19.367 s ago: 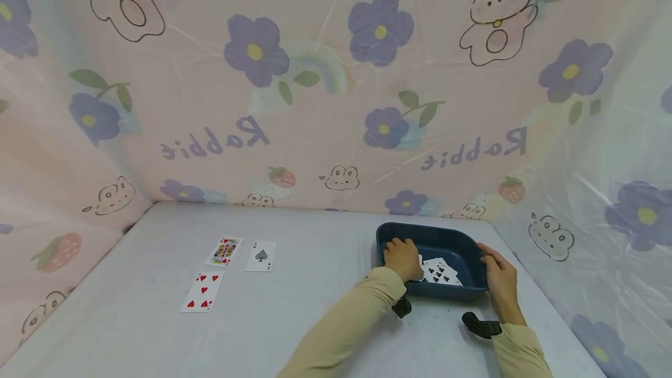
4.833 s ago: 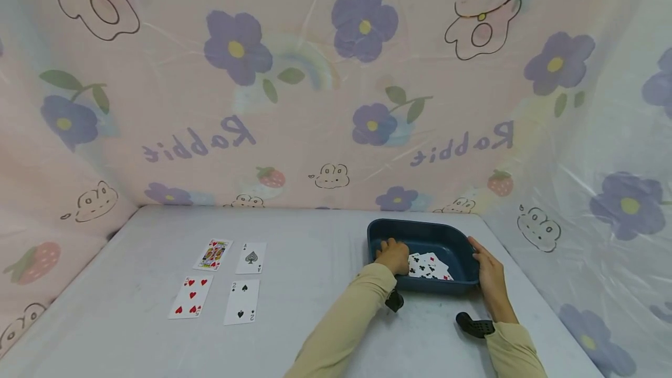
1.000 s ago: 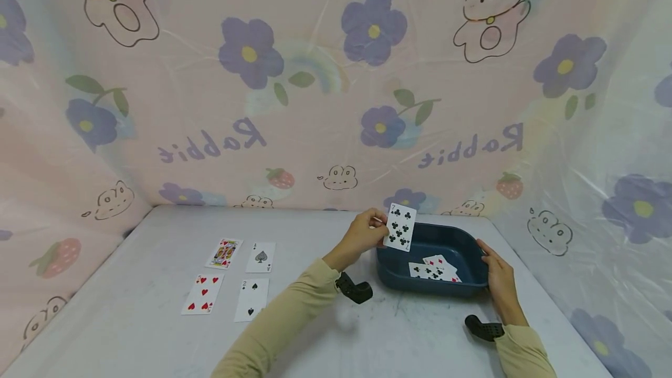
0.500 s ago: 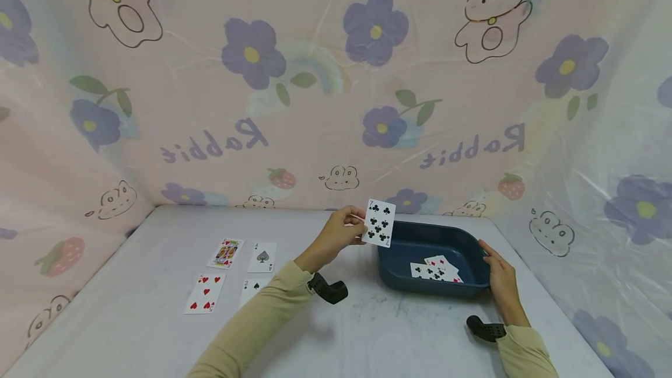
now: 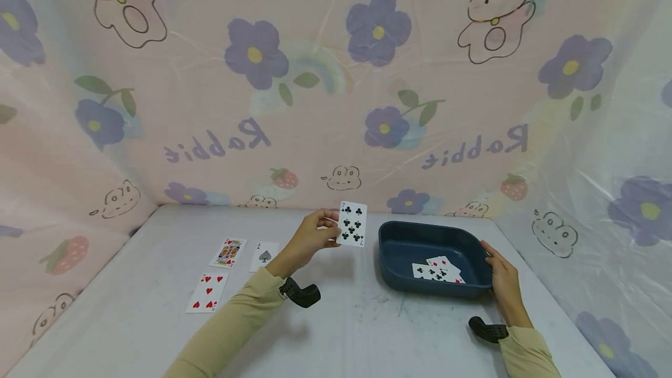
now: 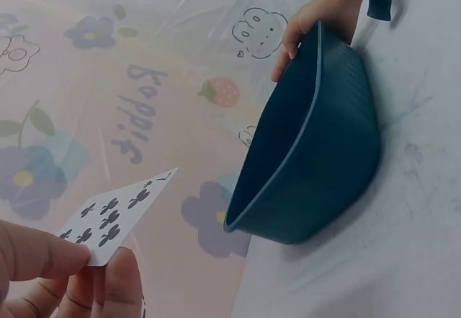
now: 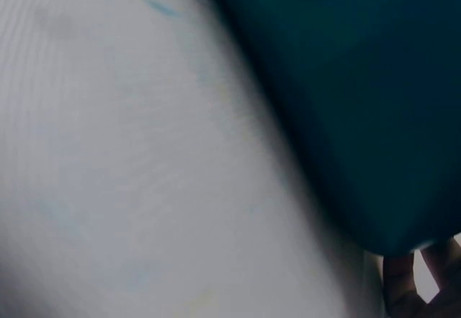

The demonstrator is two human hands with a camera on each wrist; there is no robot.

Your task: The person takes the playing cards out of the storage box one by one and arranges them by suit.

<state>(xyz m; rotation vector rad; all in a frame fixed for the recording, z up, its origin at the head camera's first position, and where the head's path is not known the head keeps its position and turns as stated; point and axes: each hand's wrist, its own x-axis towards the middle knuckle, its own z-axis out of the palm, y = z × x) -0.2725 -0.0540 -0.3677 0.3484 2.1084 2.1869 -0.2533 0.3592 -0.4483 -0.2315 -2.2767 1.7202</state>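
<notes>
The left hand [image 5: 310, 239] pinches the 7 of clubs [image 5: 353, 224] between thumb and fingers, holding it raised and face showing, left of the blue tray [image 5: 436, 289] and apart from it; the right hand [image 5: 505, 282] grips the tray's right end, so the 2 hands are well apart; overlapping cards [image 5: 437, 271], clubs and diamonds, lie inside the tray; the king of hearts [image 5: 228, 252], ace of spades [image 5: 264, 256] and 5 of hearts [image 5: 206, 294] lie face up well left of the tray.
</notes>
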